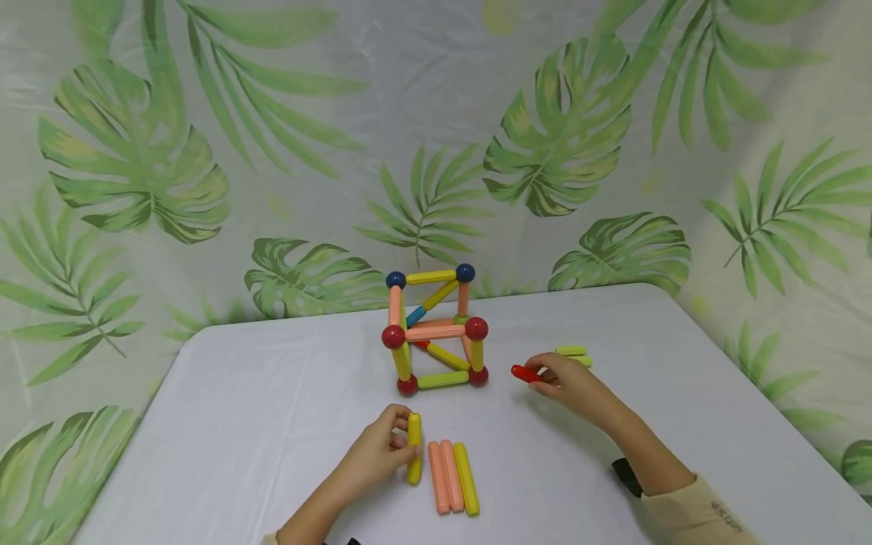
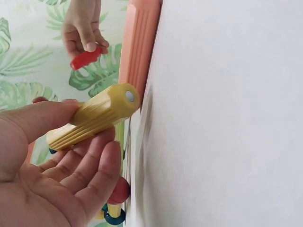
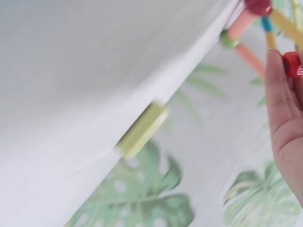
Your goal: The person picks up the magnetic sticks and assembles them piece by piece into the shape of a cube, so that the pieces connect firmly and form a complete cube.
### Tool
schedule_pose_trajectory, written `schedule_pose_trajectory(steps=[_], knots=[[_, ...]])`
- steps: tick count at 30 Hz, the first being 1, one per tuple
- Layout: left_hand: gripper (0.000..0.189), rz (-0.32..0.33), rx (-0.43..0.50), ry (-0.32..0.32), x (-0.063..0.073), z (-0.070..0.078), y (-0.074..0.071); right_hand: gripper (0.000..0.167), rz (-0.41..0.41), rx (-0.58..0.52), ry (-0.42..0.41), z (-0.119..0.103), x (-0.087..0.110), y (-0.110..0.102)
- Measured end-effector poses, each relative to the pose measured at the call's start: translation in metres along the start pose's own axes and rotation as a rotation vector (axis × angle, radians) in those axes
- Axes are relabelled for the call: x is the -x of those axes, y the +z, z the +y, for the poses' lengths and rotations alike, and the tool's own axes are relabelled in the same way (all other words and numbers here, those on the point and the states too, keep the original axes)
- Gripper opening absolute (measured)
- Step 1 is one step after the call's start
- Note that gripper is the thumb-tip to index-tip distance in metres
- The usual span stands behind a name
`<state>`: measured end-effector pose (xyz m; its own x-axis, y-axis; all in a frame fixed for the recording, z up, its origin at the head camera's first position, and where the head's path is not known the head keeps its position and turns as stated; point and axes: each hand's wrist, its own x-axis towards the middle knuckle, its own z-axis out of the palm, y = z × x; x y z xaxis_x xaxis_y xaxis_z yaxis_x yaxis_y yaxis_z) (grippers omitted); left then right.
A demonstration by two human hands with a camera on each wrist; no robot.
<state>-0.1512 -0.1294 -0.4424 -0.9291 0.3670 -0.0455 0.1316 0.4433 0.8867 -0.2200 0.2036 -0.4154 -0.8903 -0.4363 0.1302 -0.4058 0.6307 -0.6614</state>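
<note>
My left hand (image 1: 377, 453) pinches a yellow magnetic rod (image 2: 92, 116) between thumb and fingers, just above the table. A pale metal disc shows in the rod's end. To the right, my right hand (image 1: 571, 384) holds a short red rod (image 1: 525, 373) by one end, raised beside the built frame. That box-shaped frame (image 1: 436, 332) stands on the table, made of coloured rods joined by red, blue and green balls. Near my left hand lie two pink rods (image 1: 439, 477) and another yellow rod (image 1: 466, 479), side by side.
Two short yellow-green rods (image 1: 571, 350) lie on the table past my right hand. The white-covered table (image 1: 225, 424) reaches back to a leaf-patterned cloth (image 1: 436, 113) hanging behind it.
</note>
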Motion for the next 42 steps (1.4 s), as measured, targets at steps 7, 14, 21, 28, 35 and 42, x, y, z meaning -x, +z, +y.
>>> schedule_pose_trajectory(steps=[7, 14, 21, 28, 35, 42], knots=[[0.045, 0.051, -0.003, 0.026, -0.002, -0.002, -0.007, 0.025, 0.018, 0.052, -0.207, -0.030, -0.019, 0.029], [0.043, 0.052, -0.019, 0.057, -0.002, -0.004, -0.007, 0.025, 0.058, 0.157, -0.225, -0.044, -0.039, 0.051], [0.042, 0.052, -0.026, 0.059, -0.003, -0.006, -0.007, 0.027, 0.052, 0.229, -0.155, -0.048, -0.052, 0.063], [0.041, 0.045, -0.038, 0.065, -0.002, -0.005, -0.007, 0.025, 0.040, 0.282, -0.101, -0.048, -0.058, 0.070], [0.040, 0.037, -0.055, 0.074, -0.001, -0.002, -0.007, 0.029, 0.076, 0.320, -0.060, -0.046, -0.060, 0.073], [0.040, 0.025, -0.064, 0.059, -0.001, 0.001, -0.007, 0.030, 0.121, 0.311, -0.110, -0.048, -0.055, 0.068]])
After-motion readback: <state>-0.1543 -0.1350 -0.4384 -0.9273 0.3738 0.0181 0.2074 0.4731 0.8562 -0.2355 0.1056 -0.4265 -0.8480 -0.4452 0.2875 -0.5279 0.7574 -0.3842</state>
